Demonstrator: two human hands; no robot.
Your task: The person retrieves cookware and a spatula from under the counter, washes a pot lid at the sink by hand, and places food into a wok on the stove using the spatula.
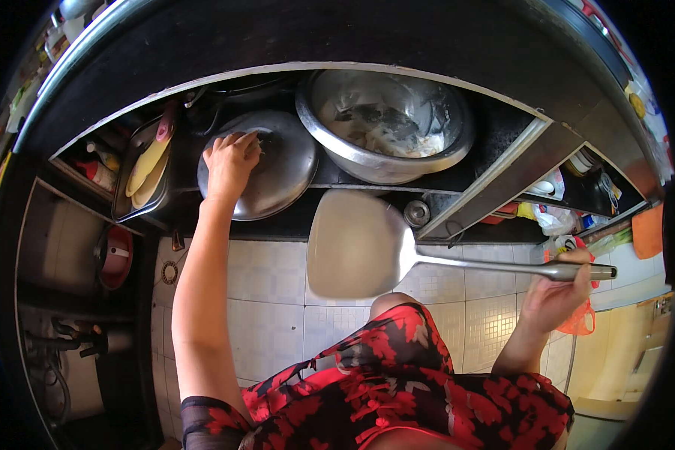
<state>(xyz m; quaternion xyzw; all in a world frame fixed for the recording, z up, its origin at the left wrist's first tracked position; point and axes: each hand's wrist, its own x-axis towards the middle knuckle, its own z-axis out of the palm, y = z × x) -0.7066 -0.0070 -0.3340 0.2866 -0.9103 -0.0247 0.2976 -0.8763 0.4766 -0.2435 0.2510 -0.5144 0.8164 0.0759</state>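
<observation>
My right hand [559, 292] grips the handle of a stainless steel wok spatula [360, 247]. Its broad blade points left, held above the tiled floor. With my arm stretched forward, my left hand [233, 160] has its fingers curled at the top of a round metal lid [284, 174]. That lid lies on the black cabinet shelf, and the fingers hide its knob. What is under it cannot be seen. Right of the lid, a large steel basin [382, 160] stands tilted, with whitish matter inside.
Left of the lid stands a tray [140, 211] holding yellowish flat utensils. A small round metal object [416, 214] sits near the shelf edge. A slanted divider [500, 180] separates a right compartment with bags. A red basin [116, 256] and pipes [62, 343] are at left.
</observation>
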